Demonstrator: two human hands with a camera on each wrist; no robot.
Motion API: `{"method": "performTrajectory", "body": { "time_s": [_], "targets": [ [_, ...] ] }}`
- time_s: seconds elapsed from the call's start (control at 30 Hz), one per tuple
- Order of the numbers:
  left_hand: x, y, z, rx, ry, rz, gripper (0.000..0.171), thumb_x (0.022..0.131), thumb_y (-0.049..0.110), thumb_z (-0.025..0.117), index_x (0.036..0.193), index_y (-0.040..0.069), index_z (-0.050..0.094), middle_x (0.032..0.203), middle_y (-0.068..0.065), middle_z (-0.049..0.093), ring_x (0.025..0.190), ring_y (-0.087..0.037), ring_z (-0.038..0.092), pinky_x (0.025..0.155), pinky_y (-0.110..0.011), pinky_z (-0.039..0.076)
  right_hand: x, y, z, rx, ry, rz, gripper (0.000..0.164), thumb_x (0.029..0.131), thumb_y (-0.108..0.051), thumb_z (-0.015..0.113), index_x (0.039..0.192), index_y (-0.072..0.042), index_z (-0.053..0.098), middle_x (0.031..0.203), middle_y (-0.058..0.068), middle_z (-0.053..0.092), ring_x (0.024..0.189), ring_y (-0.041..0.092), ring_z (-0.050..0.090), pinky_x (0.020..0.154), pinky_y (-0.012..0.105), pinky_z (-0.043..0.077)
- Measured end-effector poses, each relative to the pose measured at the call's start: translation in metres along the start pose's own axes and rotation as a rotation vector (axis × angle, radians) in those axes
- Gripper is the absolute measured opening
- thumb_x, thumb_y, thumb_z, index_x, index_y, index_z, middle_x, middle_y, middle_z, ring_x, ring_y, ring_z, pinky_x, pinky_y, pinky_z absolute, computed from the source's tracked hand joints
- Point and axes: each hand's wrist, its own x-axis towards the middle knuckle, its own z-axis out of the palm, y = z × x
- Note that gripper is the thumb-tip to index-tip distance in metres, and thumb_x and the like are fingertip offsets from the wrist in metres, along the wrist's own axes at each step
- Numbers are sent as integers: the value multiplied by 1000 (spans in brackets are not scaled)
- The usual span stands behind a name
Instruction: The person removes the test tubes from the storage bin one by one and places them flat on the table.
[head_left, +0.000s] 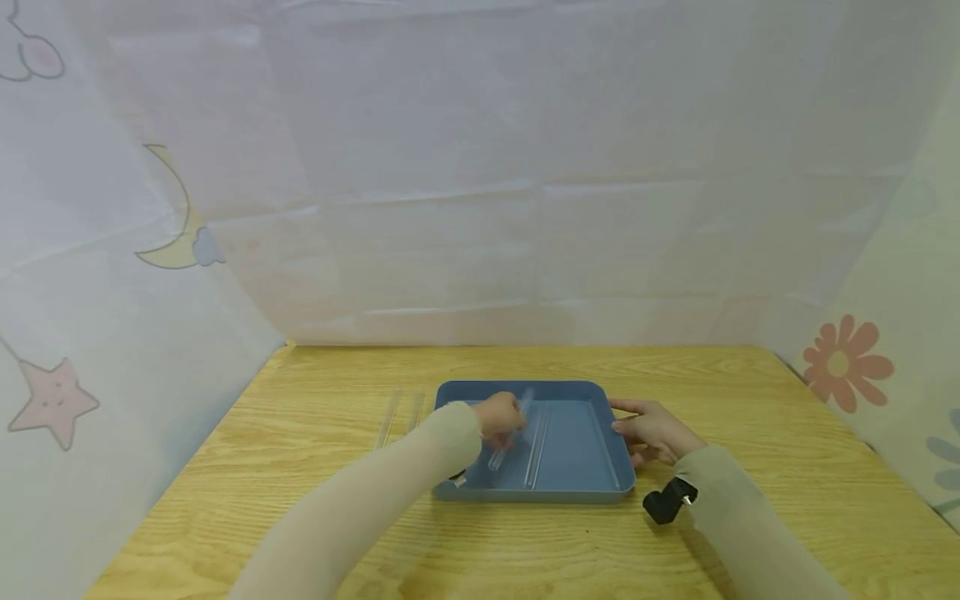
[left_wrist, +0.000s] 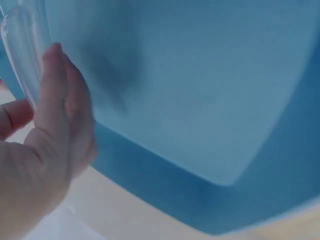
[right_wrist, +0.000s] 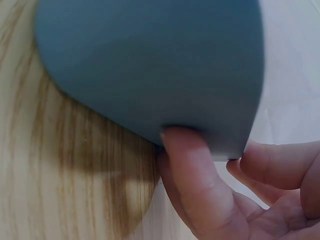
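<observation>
My left hand (head_left: 501, 417) is above the blue tray (head_left: 536, 496), holding a clear test tube (head_left: 527, 402) at a slant. The rounded end of this tube (left_wrist: 20, 45) shows between thumb and fingers in the left wrist view. A second clear tube (head_left: 537, 450) lies lengthwise on the tray floor, just right of that hand. At the tray's right side, my right hand (head_left: 656, 431) holds the wall near its rim. In the right wrist view, one fingertip (right_wrist: 185, 142) presses on the wall's outer face and another finger touches its edge.
Two more clear tubes, one further left (head_left: 387, 419) and one nearer the tray (head_left: 416, 410), lie on the wooden table (head_left: 525, 550), partly behind the left sleeve (head_left: 375, 500). Patterned cloth (head_left: 480, 250) hangs behind and at both sides. A black wrist camera (head_left: 667, 502) sits under the right sleeve.
</observation>
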Motion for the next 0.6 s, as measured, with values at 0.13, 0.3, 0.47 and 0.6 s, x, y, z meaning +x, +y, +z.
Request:
{"method": "performTrajectory", "body": {
  "time_s": [0.13,0.3,0.47,0.6],
  "targets": [
    [-2,0,-4,-67,-38,30,24,99,5,51,119,-8,50,116,-26,54,66,-23,67,48,-28,52,0,0,0,0,1,-3,58,99,-1,50,151,5,24,112,22,65,86,25,68,60,39,57],
    [-7,0,-8,-231,-77,41,28,98,2,49,123,-9,45,113,-27,56,63,-23,66,45,-26,50,0,0,1,4,-3,-6,58,100,-1,49,151,5,24,113,23,65,87,25,68,62,41,58],
    [-10,-3,-11,-358,-112,41,55,99,0,46,149,-6,22,111,-26,59,73,-28,67,48,-28,49,0,0,1,-9,3,-1,57,99,-1,50,151,5,25,115,23,64,88,24,67,61,40,57],
    [-14,-3,-16,-406,-142,50,60,101,1,45,153,-4,16,117,-25,58,82,-28,68,54,-30,52,0,0,1,-21,6,-2,57,100,-1,49,151,5,24,116,24,63,88,24,67,61,39,57]
  ]
}}
